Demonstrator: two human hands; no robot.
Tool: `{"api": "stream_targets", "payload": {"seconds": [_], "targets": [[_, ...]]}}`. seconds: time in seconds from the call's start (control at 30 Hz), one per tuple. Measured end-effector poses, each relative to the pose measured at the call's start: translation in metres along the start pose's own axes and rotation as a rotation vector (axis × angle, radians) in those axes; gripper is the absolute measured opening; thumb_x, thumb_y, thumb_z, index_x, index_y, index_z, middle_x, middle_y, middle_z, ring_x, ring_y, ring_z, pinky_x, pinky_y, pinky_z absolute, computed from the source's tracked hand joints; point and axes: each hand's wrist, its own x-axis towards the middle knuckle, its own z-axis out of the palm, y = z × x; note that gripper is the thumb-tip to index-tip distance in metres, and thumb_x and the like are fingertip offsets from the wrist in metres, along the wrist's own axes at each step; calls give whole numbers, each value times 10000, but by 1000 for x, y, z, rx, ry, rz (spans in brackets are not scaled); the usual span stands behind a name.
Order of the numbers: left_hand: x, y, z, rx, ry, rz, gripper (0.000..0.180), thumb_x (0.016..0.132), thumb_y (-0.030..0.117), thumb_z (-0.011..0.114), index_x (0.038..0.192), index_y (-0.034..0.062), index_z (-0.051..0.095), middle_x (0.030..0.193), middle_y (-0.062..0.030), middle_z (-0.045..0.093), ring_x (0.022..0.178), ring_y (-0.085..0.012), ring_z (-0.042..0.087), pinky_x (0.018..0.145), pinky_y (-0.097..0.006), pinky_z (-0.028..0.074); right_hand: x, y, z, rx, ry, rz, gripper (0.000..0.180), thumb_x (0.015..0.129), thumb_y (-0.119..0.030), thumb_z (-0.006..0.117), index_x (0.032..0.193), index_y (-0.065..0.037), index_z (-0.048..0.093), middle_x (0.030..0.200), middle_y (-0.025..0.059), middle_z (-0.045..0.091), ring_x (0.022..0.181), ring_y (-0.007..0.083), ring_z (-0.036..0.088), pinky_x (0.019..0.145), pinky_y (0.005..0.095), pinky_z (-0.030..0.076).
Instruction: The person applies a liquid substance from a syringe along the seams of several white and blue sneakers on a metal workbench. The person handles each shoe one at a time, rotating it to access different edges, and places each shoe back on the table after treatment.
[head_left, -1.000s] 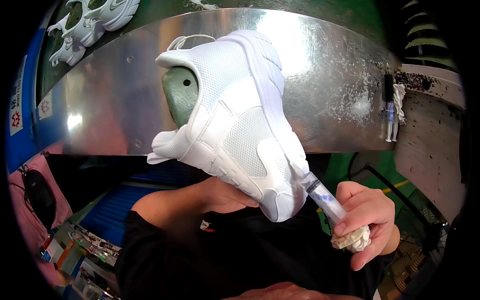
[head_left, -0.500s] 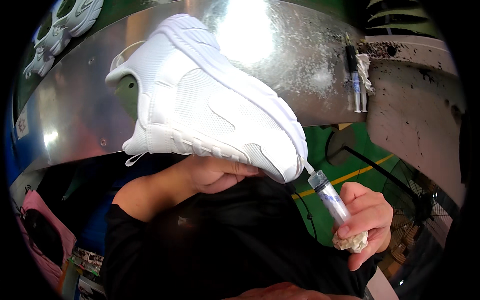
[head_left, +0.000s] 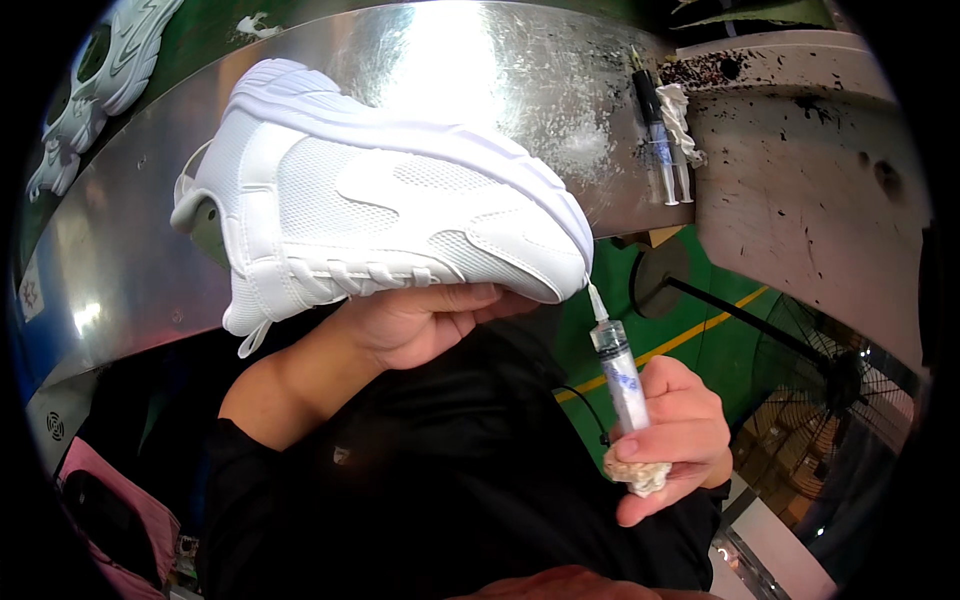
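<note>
A white sneaker [head_left: 340,200] lies on its side in the air, sole away from me and toe to the right. My left hand [head_left: 420,325] is closed round its upper near the laces, some fingers hidden behind the shoe. In my right hand [head_left: 675,430] is a syringe [head_left: 622,375] of clear plastic with a thin tip. That tip meets the edge between sole and upper at the toe. A crumpled whitish wad [head_left: 640,472] sits at the syringe's lower end, under my fingers.
Behind the shoe stretches a metal worktable [head_left: 120,260]. At its right end lie more syringes [head_left: 662,150] and a crumpled white tissue [head_left: 678,122], beside a stained pale panel [head_left: 800,180]. White shoes [head_left: 110,80] stand far left. A black fan [head_left: 835,390] is at the right.
The shoe has shifted left and turned a little, its toe now higher. My right hand and the syringe have moved left, and the syringe stands more upright. The tip stays at the toe.
</note>
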Motion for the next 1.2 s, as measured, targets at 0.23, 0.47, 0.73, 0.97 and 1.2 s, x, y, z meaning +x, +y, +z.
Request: {"api": "stream_targets", "payload": {"seconds": [0.23,0.47,0.73,0.97,1.2], "targets": [[6,-2,2,4,41,26,308,889,27,569,1196,23,537,1173,-107,592,1100,-238,570,979,-390,464,-1,11,17,-249,28,-124,384,642,-314,821,897,-70,669,574,-55,477,469,116,307,453,249,245],[11,0,11,103,2,64,407,932,208,537,1270,-11,471,1239,-180,541,1174,-308,523,936,-346,512,4,27,33,-524,96,-256,291,633,-229,810,849,-107,658,558,-62,433,466,107,284,431,231,240],[14,0,21,109,47,119,427,936,223,534,1282,-12,450,1231,-186,549,1174,-328,522,918,-369,517,4,29,32,-628,89,-310,327,620,-248,821,862,-122,642,605,-62,513,471,104,316,433,232,242],[-88,6,-12,201,284,167,672,756,195,638,1351,11,386,1274,-187,514,1140,-354,526,973,-542,404,11,66,12,-635,213,-206,478,655,-312,770,1039,-77,611,809,45,618,649,219,433,607,343,361],[-94,76,17,667,504,324,809,676,95,690,1362,-70,296,1288,-196,494,1176,-285,521,1010,-393,410,57,143,10,-679,347,-137,487,634,-161,788,1080,-87,606,854,45,588,759,252,452,684,354,398]]}}
